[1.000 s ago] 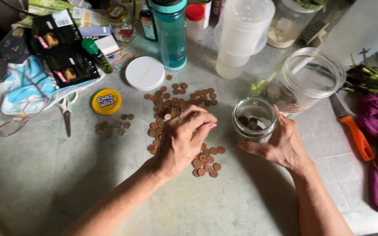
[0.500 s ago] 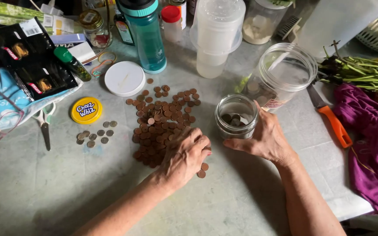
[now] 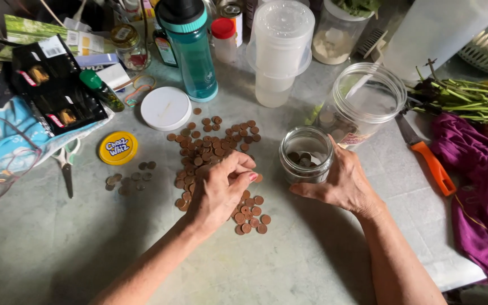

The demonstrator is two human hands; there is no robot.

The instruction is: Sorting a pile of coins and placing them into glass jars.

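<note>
On table: two jars (image 3: 306,155), two hands (image 3: 218,195).

Soft, even daylight falls across the pale counter (image 3: 312,265) — brightest along its far right edge, dimmer toward the near left corner. Shadows under the forearms are faint and diffuse. The clear plastic jar (image 3: 368,104) shows mild glare. Focus is sharp centrally — slight wide-angle stretching at the edges.

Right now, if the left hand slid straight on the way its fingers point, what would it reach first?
The left hand points up and to the right, over the copper-coloured coins. Beyond those, it would probably meet the small clear glass jar first; depth is uncertain.
</note>
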